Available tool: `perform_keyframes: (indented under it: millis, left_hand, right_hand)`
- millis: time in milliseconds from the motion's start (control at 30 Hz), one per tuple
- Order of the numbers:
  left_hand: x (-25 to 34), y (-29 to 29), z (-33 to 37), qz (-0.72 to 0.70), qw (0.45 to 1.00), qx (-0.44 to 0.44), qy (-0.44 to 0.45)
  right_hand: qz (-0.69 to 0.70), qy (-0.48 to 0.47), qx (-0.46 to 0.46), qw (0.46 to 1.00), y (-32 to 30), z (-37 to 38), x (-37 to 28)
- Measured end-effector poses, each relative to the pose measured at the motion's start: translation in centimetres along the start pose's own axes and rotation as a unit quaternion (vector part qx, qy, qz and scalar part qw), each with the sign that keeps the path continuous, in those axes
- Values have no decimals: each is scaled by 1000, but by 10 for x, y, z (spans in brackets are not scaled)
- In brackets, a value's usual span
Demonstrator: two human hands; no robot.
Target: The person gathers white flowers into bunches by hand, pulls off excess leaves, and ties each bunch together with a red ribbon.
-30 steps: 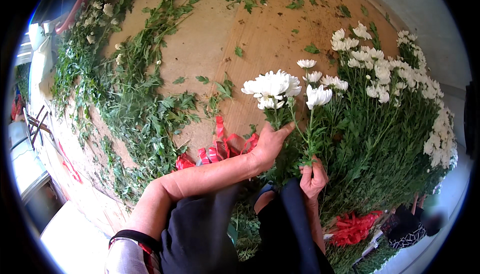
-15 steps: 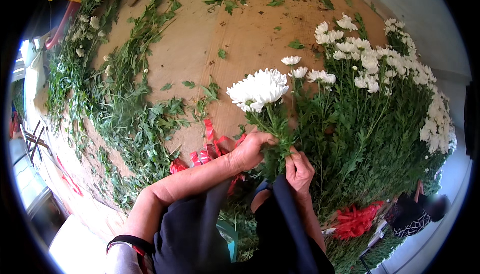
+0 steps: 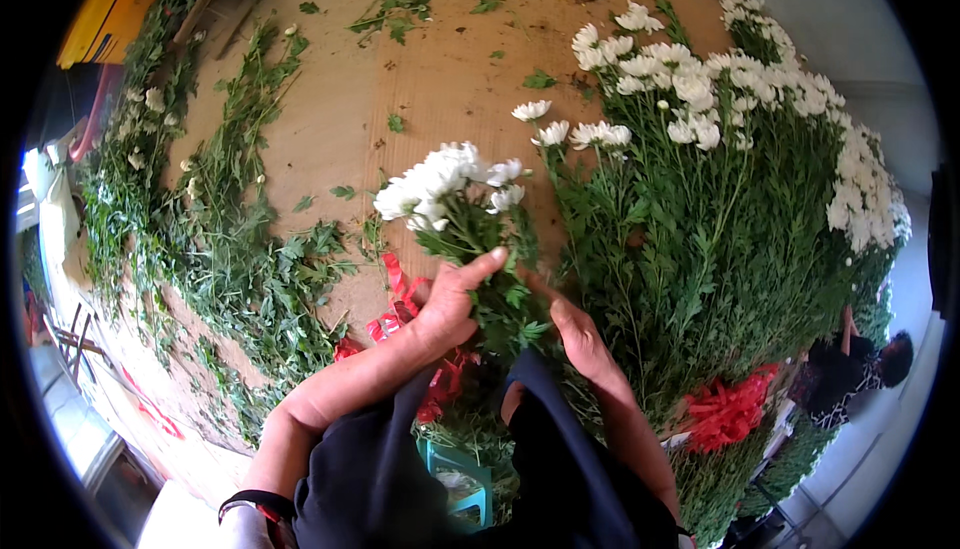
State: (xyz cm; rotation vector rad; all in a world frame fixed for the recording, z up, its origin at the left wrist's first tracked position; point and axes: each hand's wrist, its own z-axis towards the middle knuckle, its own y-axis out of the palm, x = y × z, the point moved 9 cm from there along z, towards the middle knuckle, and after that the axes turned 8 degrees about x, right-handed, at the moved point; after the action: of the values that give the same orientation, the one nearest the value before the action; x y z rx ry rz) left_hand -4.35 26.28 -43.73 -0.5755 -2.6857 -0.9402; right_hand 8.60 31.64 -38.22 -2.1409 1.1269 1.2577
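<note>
In the middle, a bunch of white chrysanthemums (image 3: 432, 184) stands above its leafy green stems. My left hand (image 3: 455, 294) is closed round the stems below the blooms, its thumb stretched across the front. My right hand (image 3: 578, 334) is at the right side of the same bunch, one finger reaching toward the leaves, with no flower visible in it. Leaves cover some of its fingertips. Red ribbon strips (image 3: 400, 299) lie just beyond my left wrist and show again below it.
Many cut white chrysanthemums (image 3: 690, 89) lie stacked on the right of the brown board (image 3: 330, 109). Loose greenery (image 3: 230, 269) is strewn on the left. A red ribbon bundle (image 3: 730, 409) sits lower right, near another person (image 3: 845, 379). A teal stool (image 3: 470, 484) stands below me.
The bunch has shifted left with my left hand and tilted, so more separate blooms show. My right hand has come off its pinch on the stems, and its fingers are straighter. The whole view has shifted.
</note>
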Motion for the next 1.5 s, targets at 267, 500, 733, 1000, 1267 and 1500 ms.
perform_keyframes:
  millis: [267,500,733,1000,1267,1500]
  left_hand:
    - [143,27,-90,26,976,-58,209]
    - [411,71,-332,205,814,-108,533]
    - [371,211,-561,561,510,-23,652]
    - [61,161,-496,856,472,-113,179]
    - [-13,99,-459,778,471,-332,250]
    - [-31,109,-427,813,486,-223,228]
  right_hand:
    - [-225,100,-165,955,-49,-28,93]
    - [-461,-189,22,867,-80,-92,80]
    - [-201,-299,316,878,-95,-195,-81]
    - [-25,-425,218,878,-25,-401,-160]
    - [145,-434,198,867,1,-444,-122]
    - [-92,-565,330,751,9,-475,-163]
